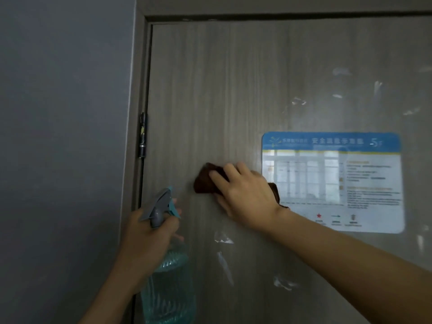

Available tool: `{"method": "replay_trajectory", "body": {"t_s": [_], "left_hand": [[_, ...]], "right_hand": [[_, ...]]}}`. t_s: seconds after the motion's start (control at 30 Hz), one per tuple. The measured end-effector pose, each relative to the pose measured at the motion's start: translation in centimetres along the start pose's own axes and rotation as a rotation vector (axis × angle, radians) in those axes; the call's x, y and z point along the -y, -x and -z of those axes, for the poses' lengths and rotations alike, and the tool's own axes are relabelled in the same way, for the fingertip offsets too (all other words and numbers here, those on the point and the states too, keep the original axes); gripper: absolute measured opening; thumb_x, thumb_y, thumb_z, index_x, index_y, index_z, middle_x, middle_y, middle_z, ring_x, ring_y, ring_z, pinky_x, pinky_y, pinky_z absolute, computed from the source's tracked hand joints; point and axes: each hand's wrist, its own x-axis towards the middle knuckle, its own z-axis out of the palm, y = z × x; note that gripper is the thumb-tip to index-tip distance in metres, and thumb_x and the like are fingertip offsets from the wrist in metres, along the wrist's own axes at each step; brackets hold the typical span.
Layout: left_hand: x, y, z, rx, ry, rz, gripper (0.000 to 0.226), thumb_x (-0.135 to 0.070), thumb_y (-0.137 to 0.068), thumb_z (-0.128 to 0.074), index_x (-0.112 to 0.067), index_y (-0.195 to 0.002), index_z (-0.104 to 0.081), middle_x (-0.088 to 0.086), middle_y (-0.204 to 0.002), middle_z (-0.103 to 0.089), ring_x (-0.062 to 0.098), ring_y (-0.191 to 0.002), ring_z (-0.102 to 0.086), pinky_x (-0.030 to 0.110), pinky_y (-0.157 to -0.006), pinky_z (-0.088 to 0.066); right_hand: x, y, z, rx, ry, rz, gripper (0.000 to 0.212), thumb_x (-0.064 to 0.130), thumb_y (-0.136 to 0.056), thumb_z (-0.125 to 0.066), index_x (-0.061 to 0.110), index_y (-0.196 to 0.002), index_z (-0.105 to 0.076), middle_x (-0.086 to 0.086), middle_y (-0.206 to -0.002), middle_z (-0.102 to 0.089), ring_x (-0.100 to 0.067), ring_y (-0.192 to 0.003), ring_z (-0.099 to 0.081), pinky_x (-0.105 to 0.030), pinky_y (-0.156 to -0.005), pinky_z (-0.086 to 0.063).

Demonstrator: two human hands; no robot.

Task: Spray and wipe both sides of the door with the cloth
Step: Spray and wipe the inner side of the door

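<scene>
Right hand pressing brown cloth on wood-grain door, seemingly damp

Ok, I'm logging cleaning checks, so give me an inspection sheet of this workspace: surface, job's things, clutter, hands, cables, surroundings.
Surface: wood-grain door, shut in its frame, with pale smears or wet patches on its right and lower parts.
Job's things: brown cloth pressed flat on the door; spray bottle with grey trigger head, clear liquid inside.
Clutter: blue-topped notice stuck to the door, right of the cloth.
Hands: right hand presses the cloth to the door with spread fingers; left hand grips the bottle's neck.
Cables: nothing seen.
Surroundings: grey wall on the left; dark hinge on the door's left edge.
</scene>
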Motion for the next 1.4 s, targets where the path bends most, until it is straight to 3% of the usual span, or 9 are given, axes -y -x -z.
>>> {"method": "replay_trajectory", "body": {"t_s": [0.13, 0.33, 0.6, 0.67, 0.83, 0.97, 1.1, 1.27, 1.4], "left_hand": [[-1.2, -0.2, -0.9, 0.035, -0.007, -0.063, 0.028, -0.010, -0.096, -0.069, -0.037, -0.096, -0.075, 0.018, -0.096, -0.076, 0.020, -0.067, -0.078, 0.049, -0.072, -0.056], [-2.4, -0.6, -4.0, 0.109, 0.014, -0.074, 0.015, -0.013, -0.094, -0.073, -0.026, -0.099, -0.077, 0.016, -0.096, -0.077, 0.021, -0.067, -0.078, 0.059, -0.085, -0.061], [-4.3, -0.4, -9.2, 0.312, 0.011, -0.142, 0.013, -0.008, -0.093, -0.068, -0.003, -0.104, -0.071, 0.027, -0.096, -0.073, 0.036, -0.071, -0.076, 0.033, -0.065, -0.052], [-4.7, -0.1, -10.9, 0.357, 0.082, -0.099, 0.012, -0.006, -0.091, -0.067, -0.001, -0.100, -0.072, 0.017, -0.092, -0.076, 0.040, -0.072, -0.075, 0.033, -0.065, -0.051], [3.3, -11.6, -16.6, 0.442, 0.032, -0.058, 0.031, -0.020, -0.092, -0.071, -0.049, -0.098, -0.064, -0.003, -0.126, -0.069, 0.009, -0.079, -0.068, 0.046, -0.071, -0.065], [1.0, -13.0, -19.5, 0.551, 0.096, -0.125, 0.044, -0.014, -0.095, -0.072, -0.032, -0.134, -0.064, -0.017, -0.097, -0.067, 0.002, -0.070, -0.071, 0.039, -0.062, -0.065], [-5.8, -7.4, -19.7, 0.456, 0.174, -0.226, 0.028, -0.015, -0.077, -0.089, -0.032, -0.098, -0.083, -0.008, -0.090, -0.081, 0.022, -0.079, -0.080, 0.060, -0.064, -0.064], [-10.0, -7.8, -21.6, 0.326, 0.140, -0.254, 0.017, -0.019, -0.076, -0.089, -0.029, -0.087, -0.084, -0.005, -0.082, -0.081, 0.030, -0.068, -0.079, 0.062, -0.077, -0.063], [-12.9, -6.3, -22.2, 0.229, 0.075, -0.325, 0.008, -0.005, -0.089, -0.077, -0.012, -0.093, -0.079, 0.008, -0.079, -0.078, 0.030, -0.065, -0.076, 0.034, -0.057, -0.062]], "right_hand": [[-3.0, -3.3, 0.7, -0.057, 0.067, -0.256, 0.032, 0.031, -0.085, -0.076, 0.012, -0.109, -0.069, -0.009, -0.094, -0.059, -0.032, -0.079, -0.056, -0.032, -0.050, -0.029], [-4.4, -2.3, 2.2, -0.041, 0.004, -0.275, 0.029, 0.036, -0.086, -0.072, 0.013, -0.103, -0.069, -0.008, -0.090, -0.058, -0.031, -0.077, -0.057, -0.030, -0.048, -0.030], [-10.2, 8.3, 5.4, -0.134, -0.078, -0.493, 0.043, 0.045, -0.090, -0.056, 0.015, -0.121, -0.060, -0.002, -0.096, -0.059, -0.022, -0.078, -0.058, -0.035, -0.051, -0.049], [-11.8, 10.0, 5.6, -0.151, -0.068, -0.554, 0.043, 0.044, -0.090, -0.056, 0.015, -0.121, -0.061, -0.001, -0.097, -0.060, -0.022, -0.079, -0.058, -0.037, -0.051, -0.050], [-16.4, 11.2, 5.8, -0.332, -0.207, -0.690, 0.043, 0.040, -0.090, -0.056, 0.014, -0.123, -0.062, 0.000, -0.100, -0.061, -0.022, -0.078, -0.061, -0.043, -0.060, -0.054], [-17.7, 11.7, 5.1, -0.452, -0.289, -0.668, 0.040, 0.037, -0.089, -0.057, 0.013, -0.120, -0.064, 0.002, -0.101, -0.064, -0.014, -0.082, -0.060, -0.031, -0.068, -0.052], [-18.7, 12.3, 4.4, -0.507, -0.334, -0.603, 0.036, 0.034, -0.090, -0.059, 0.014, -0.119, -0.065, 0.005, -0.097, -0.061, -0.006, -0.080, -0.054, -0.014, -0.068, -0.043], [-19.5, 12.7, 3.5, -0.550, -0.369, -0.551, 0.037, 0.036, -0.090, -0.060, 0.015, -0.119, -0.065, 0.006, -0.095, -0.059, -0.009, -0.075, -0.057, -0.022, -0.063, -0.047], [-19.6, 12.6, 3.3, -0.571, -0.365, -0.530, 0.039, 0.039, -0.089, -0.060, 0.018, -0.122, -0.065, 0.005, -0.095, -0.060, -0.014, -0.072, -0.061, -0.026, -0.060, -0.047]]}}
